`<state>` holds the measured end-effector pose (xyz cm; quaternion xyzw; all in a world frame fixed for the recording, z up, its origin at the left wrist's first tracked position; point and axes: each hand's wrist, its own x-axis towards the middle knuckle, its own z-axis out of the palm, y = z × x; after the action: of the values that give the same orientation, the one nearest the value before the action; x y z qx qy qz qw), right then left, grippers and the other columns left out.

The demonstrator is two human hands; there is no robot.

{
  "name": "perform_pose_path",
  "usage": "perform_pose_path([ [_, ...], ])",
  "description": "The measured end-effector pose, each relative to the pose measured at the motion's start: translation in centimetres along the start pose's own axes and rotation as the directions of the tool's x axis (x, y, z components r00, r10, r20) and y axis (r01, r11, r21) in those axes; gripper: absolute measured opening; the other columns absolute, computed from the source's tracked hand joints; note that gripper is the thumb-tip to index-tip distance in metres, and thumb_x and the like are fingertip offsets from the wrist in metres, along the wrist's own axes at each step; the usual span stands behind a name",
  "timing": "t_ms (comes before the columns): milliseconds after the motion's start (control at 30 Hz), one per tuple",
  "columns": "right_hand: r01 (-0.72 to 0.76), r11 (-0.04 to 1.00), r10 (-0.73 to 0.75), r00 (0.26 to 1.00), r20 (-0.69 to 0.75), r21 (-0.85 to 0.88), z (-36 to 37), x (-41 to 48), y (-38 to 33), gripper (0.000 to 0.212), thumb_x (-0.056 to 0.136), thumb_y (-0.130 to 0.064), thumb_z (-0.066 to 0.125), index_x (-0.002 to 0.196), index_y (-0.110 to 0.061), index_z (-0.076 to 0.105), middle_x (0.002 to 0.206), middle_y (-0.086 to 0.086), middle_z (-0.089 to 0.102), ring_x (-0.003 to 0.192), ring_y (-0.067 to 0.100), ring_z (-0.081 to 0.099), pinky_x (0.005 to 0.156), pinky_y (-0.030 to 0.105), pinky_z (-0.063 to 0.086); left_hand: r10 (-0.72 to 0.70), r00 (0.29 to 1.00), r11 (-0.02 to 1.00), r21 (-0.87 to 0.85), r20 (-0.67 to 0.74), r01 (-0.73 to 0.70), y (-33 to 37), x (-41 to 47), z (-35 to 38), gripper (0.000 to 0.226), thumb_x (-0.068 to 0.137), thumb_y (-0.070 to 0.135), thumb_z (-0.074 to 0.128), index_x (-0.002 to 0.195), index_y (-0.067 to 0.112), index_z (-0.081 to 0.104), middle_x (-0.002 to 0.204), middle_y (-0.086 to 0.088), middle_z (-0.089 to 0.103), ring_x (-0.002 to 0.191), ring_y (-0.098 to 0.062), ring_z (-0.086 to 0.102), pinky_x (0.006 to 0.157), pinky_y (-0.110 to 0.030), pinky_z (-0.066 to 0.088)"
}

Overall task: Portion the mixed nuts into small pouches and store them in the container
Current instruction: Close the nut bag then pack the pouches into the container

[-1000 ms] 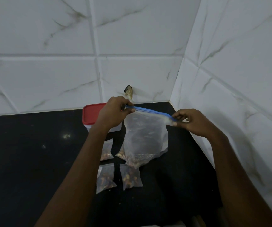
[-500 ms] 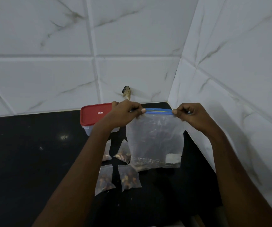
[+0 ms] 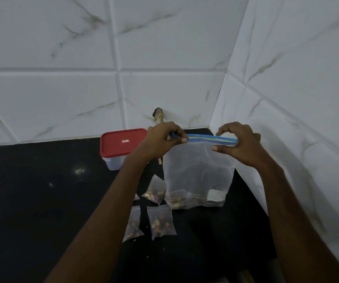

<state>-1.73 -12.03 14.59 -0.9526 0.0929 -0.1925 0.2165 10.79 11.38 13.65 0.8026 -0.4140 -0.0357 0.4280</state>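
At corner of counter: zip bag, upright, left hand and right hand pinching opposite ends of its strip, likely sealing; filled pouches at its seven o'clock, lidded container at ten, to open next.

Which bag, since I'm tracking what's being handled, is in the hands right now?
The large zip bag with the blue strip: left hand and right hand pinch its top edge. The small nut pouches lie on the counter, untouched.

both hands pinching zip bag, small pouches below
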Motion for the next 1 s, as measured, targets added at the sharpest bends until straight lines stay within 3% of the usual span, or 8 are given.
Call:
perform_pose_path([
  [167, 0.065, 0.996, -0.059, 0.994, 0.094, -0.063, 1.6, 0.5, -1.7, 0.025, 0.093, -0.045, 0.061, 0.114, -0.032, 0.066, 0.109, -0.015, 0.063, 0.112, 0.011, 0.053, 0.085, 0.03, 0.015, 0.095, 0.993, 0.995, 0.007, -0.076, -0.095, -0.7, -0.1, 1.6, 0.017, 0.089, 0.039, 0.064, 0.106, 0.036, 0.068, 0.113, 0.012, 0.057, 0.113, -0.013, 0.049, 0.101, -0.055, 0.04],
  [267, 0.012, 0.999, -0.012, 1.0, 0.009, 0.036, 1.2, 0.6, -1.5, 0.007, 0.088, -0.035, 0.071, 0.093, -0.032, 0.068, 0.095, -0.013, 0.064, 0.095, 0.012, 0.058, 0.09, 0.035, 0.029, -0.08, 0.965, 0.987, -0.157, -0.25, 0.041, -1.5, -1.6, 2.3, 0.06, 0.086, 0.036, 0.073, 0.139, 0.027, 0.048, 0.141, 0.004, 0.041, 0.132, -0.017, 0.037, 0.108, -0.044, 0.04],
  [333, -0.011, 0.995, 0.008, 0.999, 0.031, 0.096, 0.8, 0.6, -1.3, 0.013, 0.082, -0.033, 0.077, 0.088, -0.032, 0.066, 0.095, -0.01, 0.064, 0.086, 0.012, 0.058, 0.092, 0.051, 0.043, -0.241, 0.949, 0.939, -0.294, -0.202, 0.176, -2.4, -2.8, 3.1, 0.08, 0.083, 0.041, 0.076, 0.149, 0.023, 0.034, 0.148, 0.001, 0.039, 0.133, -0.017, 0.04, 0.105, -0.036, 0.043],
  [433, 0.003, 0.991, -0.008, 0.999, 0.039, 0.133, 0.6, 0.6, -1.7, 0.018, 0.079, -0.042, 0.078, 0.091, -0.034, 0.067, 0.104, -0.01, 0.064, 0.093, 0.011, 0.058, 0.097, 0.053, 0.042, -0.363, 0.932, 0.837, -0.444, -0.013, 0.32, -3.6, -3.8, 4.7, 0.078, 0.078, 0.053, 0.076, 0.141, 0.02, 0.045, 0.133, 0.002, 0.055, 0.121, -0.017, 0.057, 0.097, -0.039, 0.053],
  [533, 0.008, 0.989, -0.007, 1.0, -0.011, 0.144, 1.0, 1.0, -2.6, 0.031, 0.084, -0.056, 0.066, 0.108, -0.036, 0.065, 0.119, -0.014, 0.063, 0.111, 0.008, 0.055, 0.105, 0.043, 0.032, -0.362, 0.93, 0.818, -0.502, -0.067, 0.282, -3.7, -3.8, 5.5, 0.071, 0.067, 0.061, 0.074, 0.123, 0.021, 0.06, 0.12, -0.008, 0.061, 0.108, -0.02, 0.065, 0.091, -0.046, 0.057],
  [633, 0.05, 0.997, -0.055, 0.993, 0.107, 0.055, 2.3, 1.4, -4.1, 0.045, 0.086, -0.061, 0.059, 0.124, -0.036, 0.061, 0.124, -0.016, 0.063, 0.114, 0.004, 0.05, 0.095, 0.032, 0.02, -0.309, 0.946, 0.858, -0.458, -0.097, 0.233, -3.5, -3.1, 5.7, 0.061, 0.069, 0.053, 0.076, 0.12, 0.021, 0.065, 0.115, -0.009, 0.066, 0.104, -0.021, 0.067, 0.089, -0.047, 0.057],
  [867, 0.051, 0.998, -0.053, 0.998, 0.044, 0.028, 2.1, 2.8, -4.9, 0.006, 0.091, -0.031, 0.068, 0.097, -0.031, 0.066, 0.092, -0.014, 0.063, 0.093, 0.012, 0.061, 0.089, 0.036, 0.03, -0.327, 0.942, 0.845, -0.423, 0.078, 0.328, -4.9, -4.5, 6.5, 0.049, 0.078, 0.027, 0.08, 0.122, 0.018, 0.06, 0.117, 0.0, 0.067, 0.106, -0.014, 0.066, 0.091, -0.035, 0.056],
  [1000, 0.045, 0.999, -0.047, 0.993, 0.112, 0.022, 2.2, 2.9, -5.2, 0.019, 0.089, -0.043, 0.068, 0.101, -0.031, 0.058, 0.101, -0.019, 0.061, 0.095, 0.007, 0.057, 0.089, 0.033, 0.024, -0.329, 0.934, 0.884, -0.304, 0.136, 0.355, -6.4, -6.0, 8.0, 0.035, 0.086, 0.018, 0.073, 0.119, 0.016, 0.063, 0.116, 0.002, 0.068, 0.106, -0.009, 0.065, 0.097, -0.035, 0.053],
])
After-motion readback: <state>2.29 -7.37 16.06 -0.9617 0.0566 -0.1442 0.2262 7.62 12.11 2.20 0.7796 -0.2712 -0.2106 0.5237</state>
